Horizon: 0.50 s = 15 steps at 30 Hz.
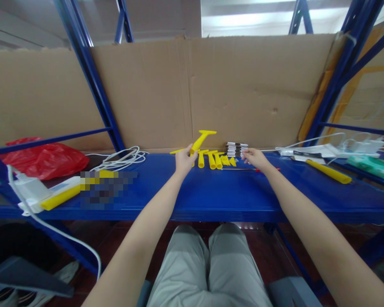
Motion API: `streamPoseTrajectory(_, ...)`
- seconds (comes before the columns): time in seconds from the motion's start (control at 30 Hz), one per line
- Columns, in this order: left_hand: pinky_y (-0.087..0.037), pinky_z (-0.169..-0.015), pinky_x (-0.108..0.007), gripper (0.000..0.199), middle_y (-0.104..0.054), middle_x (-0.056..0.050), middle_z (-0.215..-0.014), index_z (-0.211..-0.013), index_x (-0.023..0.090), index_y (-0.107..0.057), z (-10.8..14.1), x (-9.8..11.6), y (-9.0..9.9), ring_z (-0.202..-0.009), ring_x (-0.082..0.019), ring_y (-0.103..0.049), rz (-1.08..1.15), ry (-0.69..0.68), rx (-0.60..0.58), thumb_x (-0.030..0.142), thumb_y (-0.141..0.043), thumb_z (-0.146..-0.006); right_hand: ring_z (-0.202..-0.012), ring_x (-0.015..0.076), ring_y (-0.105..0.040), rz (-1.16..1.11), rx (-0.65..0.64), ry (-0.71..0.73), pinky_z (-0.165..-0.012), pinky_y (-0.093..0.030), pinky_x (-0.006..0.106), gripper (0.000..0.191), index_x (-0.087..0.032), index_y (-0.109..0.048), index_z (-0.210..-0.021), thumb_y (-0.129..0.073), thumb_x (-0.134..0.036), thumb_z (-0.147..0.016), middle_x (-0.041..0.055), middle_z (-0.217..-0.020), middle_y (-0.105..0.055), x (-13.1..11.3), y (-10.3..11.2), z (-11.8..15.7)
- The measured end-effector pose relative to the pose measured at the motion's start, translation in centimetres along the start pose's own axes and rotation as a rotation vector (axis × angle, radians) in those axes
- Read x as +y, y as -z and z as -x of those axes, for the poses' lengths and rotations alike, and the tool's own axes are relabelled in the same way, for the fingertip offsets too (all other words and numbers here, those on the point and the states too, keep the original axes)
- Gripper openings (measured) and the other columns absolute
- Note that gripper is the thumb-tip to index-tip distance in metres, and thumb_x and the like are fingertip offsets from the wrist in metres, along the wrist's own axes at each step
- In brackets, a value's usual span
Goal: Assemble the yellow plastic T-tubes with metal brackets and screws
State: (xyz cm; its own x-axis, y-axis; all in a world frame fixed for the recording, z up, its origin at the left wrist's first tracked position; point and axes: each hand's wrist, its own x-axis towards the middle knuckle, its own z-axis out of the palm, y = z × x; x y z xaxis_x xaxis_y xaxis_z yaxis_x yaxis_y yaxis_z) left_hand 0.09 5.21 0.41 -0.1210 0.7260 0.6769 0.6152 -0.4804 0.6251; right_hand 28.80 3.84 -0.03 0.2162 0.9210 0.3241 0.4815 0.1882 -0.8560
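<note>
At far left a red bag [48,158] lies on the counter [224,192]. Right of it, the left hand [184,161] has its grip wrapped round a T-shaped yellow tool [201,139], raised off the counter. Similar yellow tools [211,161] lie just right, then a small stack [235,149]. The right hand [255,158] is at the stack's right end; I cannot tell whether its grip holds anything. Farther right lies a yellow tube [329,171].

One head cam, tipped down

So the only view came from the wearer's head, facing forward and down across a blue workbench [153,187] to the cardboard panel [243,76] behind it. Pretty wide shot tbh. The wearer's knees [187,243] sat close, at the bottom, while the left hand [183,161] and right hand [257,158] showed mid-frame, noticeably farther off.
</note>
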Motion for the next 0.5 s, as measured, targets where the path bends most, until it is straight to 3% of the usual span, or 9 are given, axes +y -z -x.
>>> streamPoseTrajectory(0.1,-0.053,-0.075,-0.029,0.043,-0.076,-0.008,-0.085,-0.117,0.009,-0.067,1.3,1.5,-0.5,-0.078,-0.021,-0.069,-0.057,-0.121,-0.135,0.021,-0.067,-0.077,-0.052,0.0090,-0.057,-0.186,-0.089,-0.038,-0.048,-0.044,0.018,0.009,-0.016,-0.058,-0.081,-0.055,-0.020,-0.088,0.0047,-0.074,-0.068,-1.2,-0.9,1.0)
streamPoseTrajectory(0.27,-0.054,-0.075,-0.031,0.040,-0.075,-0.007,-0.097,-0.117,0.015,-0.068,2.4,2.3,-1.2,-0.075,-0.018,-0.069,-0.041,-0.326,-0.290,0.020,-0.067,-0.077,-0.061,0.0128,-0.064,-0.474,-0.203,-0.144,-0.055,-0.051,0.023,0.021,-0.017,-0.057,-0.094,-0.041,-0.031,-0.097,0.0088,-0.089,-0.071,-2.6,-1.5,2.2)
streamPoseTrajectory(0.4,-0.055,-0.076,-0.033,0.039,-0.074,-0.007,-0.101,-0.114,0.018,-0.069,2.9,2.3,-1.8,-0.074,-0.018,-0.070,-0.039,-0.430,-0.311,0.022,-0.069,-0.076,-0.062,0.0129,-0.064,-0.560,-0.197,-0.184,-0.056,-0.051,0.024,0.029,-0.017,-0.058,-0.088,-0.035,-0.031,-0.098,0.0103,-0.090,-0.071,-3.0,-1.7,2.3)
streamPoseTrajectory(0.5,-0.055,-0.073,-0.031,0.038,-0.075,-0.006,-0.099,-0.115,0.019,-0.069,3.1,2.3,-2.0,-0.071,-0.017,-0.069,-0.066,-0.469,-0.290,0.024,-0.069,-0.077,-0.063,0.0125,-0.063,-0.539,-0.133,-0.190,-0.057,-0.049,0.023,0.026,-0.016,-0.061,-0.083,-0.042,-0.029,-0.096,0.0098,-0.089,-0.071,-2.9,-1.9,2.1)
